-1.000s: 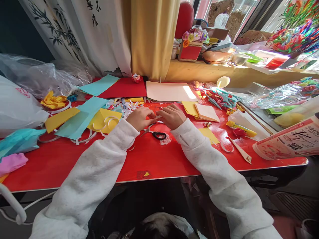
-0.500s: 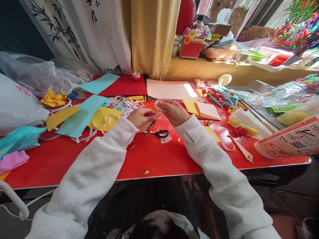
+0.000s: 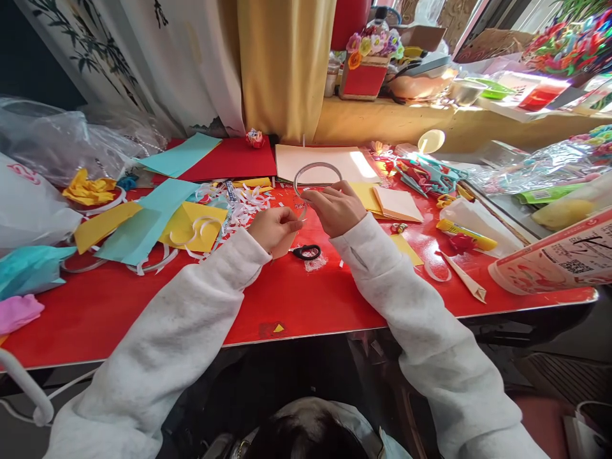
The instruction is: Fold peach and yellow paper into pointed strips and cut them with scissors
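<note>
Held upright in my right hand (image 3: pixel 338 207) is a thin roll of clear tape (image 3: pixel 318 164), its ring standing above the fingers. My left hand (image 3: pixel 273 228) is closed in a pinch on a pale peach piece of paper (image 3: pixel 287 243), which hangs below the fingers. A small whitish tip shows at these fingertips; I cannot tell if it is tape. Both hands are a short way apart over the red table (image 3: pixel 287 303). Below them lie black-handled scissors (image 3: pixel 307 252), their blades hidden behind the left hand and paper.
White paper shreds (image 3: pixel 246 207), yellow paper (image 3: pixel 196 226) and blue paper (image 3: pixel 148 223) lie to the left. Peach sheets (image 3: pixel 325 162), several scissors (image 3: pixel 425 175), a glue stick (image 3: pixel 466 234) and a large paper cup (image 3: pixel 554 258) are behind and right.
My right hand has tilted the tape roll upright and raised it slightly. My left hand has closed more, turned, and now covers the scissor blades. The view has shifted slightly.
</note>
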A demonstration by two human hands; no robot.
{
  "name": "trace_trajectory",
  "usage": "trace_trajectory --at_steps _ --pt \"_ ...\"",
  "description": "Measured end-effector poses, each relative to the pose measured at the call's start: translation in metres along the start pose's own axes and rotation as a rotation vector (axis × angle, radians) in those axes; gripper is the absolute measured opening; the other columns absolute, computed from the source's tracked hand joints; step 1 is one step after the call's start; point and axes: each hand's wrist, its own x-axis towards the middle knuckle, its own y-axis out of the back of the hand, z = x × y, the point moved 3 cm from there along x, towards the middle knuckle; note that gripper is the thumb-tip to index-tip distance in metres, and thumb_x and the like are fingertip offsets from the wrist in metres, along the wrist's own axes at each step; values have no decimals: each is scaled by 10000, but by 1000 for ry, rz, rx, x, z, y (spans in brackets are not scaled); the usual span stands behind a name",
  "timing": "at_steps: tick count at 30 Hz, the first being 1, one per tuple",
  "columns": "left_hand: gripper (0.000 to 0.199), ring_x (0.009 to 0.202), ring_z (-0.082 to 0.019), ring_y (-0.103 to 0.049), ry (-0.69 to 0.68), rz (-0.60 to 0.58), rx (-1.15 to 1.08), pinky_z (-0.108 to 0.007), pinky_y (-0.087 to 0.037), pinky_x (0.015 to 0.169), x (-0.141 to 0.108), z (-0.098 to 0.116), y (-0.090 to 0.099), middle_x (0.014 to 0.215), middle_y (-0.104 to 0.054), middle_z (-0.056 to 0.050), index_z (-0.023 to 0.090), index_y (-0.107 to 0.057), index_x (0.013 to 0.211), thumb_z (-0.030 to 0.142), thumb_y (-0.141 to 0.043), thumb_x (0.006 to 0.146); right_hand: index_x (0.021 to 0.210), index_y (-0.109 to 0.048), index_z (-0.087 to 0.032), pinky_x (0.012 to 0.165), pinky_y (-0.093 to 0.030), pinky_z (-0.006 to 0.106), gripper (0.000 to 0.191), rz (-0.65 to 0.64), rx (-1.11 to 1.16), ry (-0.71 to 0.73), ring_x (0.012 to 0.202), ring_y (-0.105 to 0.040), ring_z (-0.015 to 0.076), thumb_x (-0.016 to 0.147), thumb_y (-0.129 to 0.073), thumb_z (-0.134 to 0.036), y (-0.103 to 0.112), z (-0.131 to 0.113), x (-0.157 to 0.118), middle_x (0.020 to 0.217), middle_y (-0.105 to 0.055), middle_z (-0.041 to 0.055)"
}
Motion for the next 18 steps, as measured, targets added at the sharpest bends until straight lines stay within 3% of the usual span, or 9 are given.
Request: trace_trajectory --at_steps 6,13,18 --pt "277 552 -104 -415 3 0 -137 -247 -335 532 0 -2 -7 580 -468 25 166 -467 618 420 -569 668 1005 -554 -180 809 -319 334 252 26 -19 16 712 -511 163 883 -334 -156 0 -1 0 765 -646 53" --pt "388 576 -98 -450 61 -160 -430 -243 -338 541 -2 8 -11 617 -498 24 142 -547 707 398 -735 484 983 -569 -174 873 -320 387 228 41 32 -13 792 -515 183 872 -370 -168 -2 3 -3 813 -646 67" --pt "385 550 -93 -455 85 -97 -421 -260 -357 561 -1 8 -8 575 -509 20 133 -527 585 381 -771 421 969 -577 -202 945 -275 439 235 56 97 -12 831 -528 186 877 -363 -167 4 1 -2 820 -644 53"
